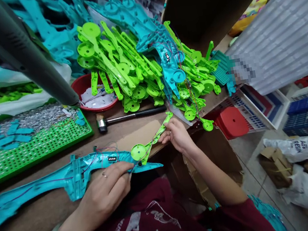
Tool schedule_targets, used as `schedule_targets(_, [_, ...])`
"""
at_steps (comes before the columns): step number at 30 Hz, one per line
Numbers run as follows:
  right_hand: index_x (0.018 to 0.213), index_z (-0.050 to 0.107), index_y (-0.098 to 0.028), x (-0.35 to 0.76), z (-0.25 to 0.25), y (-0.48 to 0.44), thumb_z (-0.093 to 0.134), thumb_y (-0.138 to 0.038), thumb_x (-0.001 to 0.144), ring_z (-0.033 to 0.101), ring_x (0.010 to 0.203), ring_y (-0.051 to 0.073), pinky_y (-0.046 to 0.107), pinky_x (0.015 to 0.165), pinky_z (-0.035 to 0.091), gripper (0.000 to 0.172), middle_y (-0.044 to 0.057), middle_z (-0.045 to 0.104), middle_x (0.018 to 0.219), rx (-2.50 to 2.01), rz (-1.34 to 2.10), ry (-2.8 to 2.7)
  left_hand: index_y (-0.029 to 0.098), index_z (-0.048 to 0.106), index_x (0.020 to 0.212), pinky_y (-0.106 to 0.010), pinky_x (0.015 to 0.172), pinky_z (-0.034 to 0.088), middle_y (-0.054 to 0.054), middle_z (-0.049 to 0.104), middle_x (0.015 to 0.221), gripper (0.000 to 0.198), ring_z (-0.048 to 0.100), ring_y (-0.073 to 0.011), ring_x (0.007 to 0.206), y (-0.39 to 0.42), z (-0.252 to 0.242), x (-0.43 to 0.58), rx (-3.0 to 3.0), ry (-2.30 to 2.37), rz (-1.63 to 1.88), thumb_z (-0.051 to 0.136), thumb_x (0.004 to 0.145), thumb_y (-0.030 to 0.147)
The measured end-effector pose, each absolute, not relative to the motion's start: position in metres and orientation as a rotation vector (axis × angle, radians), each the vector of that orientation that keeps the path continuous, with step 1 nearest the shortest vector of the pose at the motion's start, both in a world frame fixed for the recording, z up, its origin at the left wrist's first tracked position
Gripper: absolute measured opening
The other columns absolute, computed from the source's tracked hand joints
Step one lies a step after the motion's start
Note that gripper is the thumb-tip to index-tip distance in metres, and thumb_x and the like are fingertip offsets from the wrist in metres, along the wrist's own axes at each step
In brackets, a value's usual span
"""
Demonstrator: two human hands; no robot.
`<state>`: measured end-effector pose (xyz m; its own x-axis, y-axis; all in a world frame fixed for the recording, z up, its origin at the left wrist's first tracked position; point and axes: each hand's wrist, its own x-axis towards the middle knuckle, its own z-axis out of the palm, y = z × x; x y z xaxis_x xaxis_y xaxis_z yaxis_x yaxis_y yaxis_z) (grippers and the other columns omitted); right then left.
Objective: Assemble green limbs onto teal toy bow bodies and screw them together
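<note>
A long blue plastic half-shell lies along the table's front edge, open side up, with thin wires and small metal parts inside. My left hand, wearing a ring, is closed in a pinch at the shell's right end, beside a small dark round part. A green plastic arm piece with a round disc end rests over that end of the shell. Its narrow far end is between the fingers of my right hand. Red and dark wires run along the green piece. My left fingertips are partly hidden.
Behind lie a hammer, a red bowl of white parts and piled green arm pieces. A wired blue shell tops the pile. At left stands a green perforated tray of metal pins; a grey pole-like tool slants above.
</note>
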<state>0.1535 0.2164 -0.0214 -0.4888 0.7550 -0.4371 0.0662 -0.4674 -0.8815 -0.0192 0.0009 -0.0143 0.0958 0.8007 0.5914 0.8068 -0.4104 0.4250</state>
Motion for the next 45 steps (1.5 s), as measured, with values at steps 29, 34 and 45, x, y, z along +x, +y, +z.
schedule_targets(29, [0.102, 0.063, -0.015, 0.170, -0.017, 0.184, 0.050, -0.020, 0.101, 0.061, 0.085, 0.018, 0.029, 0.076, 0.052, 0.013, 0.010, 0.065, 0.096, -0.330, 0.634, -2.775, 0.018, 0.063, 0.091, -0.030, 0.058, 0.041, 0.000, 0.057, 0.075, 0.028, 0.058, -0.0150, 0.059, 0.009, -0.010, -0.025, -2.310, -2.110, -0.857, 0.040, 0.106, 0.026])
schedule_targets(34, [0.095, 0.062, -0.016, 0.163, -0.014, 0.186, 0.052, -0.027, 0.102, 0.058, 0.078, 0.017, 0.028, 0.069, 0.048, 0.017, 0.007, 0.060, 0.088, -0.378, 0.752, -2.785, 0.019, 0.062, 0.084, -0.029, 0.059, 0.039, -0.002, 0.055, 0.077, 0.033, 0.055, -0.0154, 0.063, 0.008, -0.019, -0.026, -2.332, -2.119, -0.790, 0.038, 0.106, 0.025])
schedule_targets(45, [0.099, 0.062, -0.018, 0.167, -0.016, 0.193, 0.055, -0.019, 0.098, 0.058, 0.086, 0.016, 0.029, 0.076, 0.052, 0.007, 0.008, 0.056, 0.099, -0.409, 1.021, -2.642, 0.014, 0.065, 0.100, -0.034, 0.083, 0.050, -0.009, 0.068, 0.108, 0.027, 0.063, -0.0208, 0.098, 0.014, -0.021, -0.022, -2.661, -1.691, -0.884, 0.038, 0.102, 0.008])
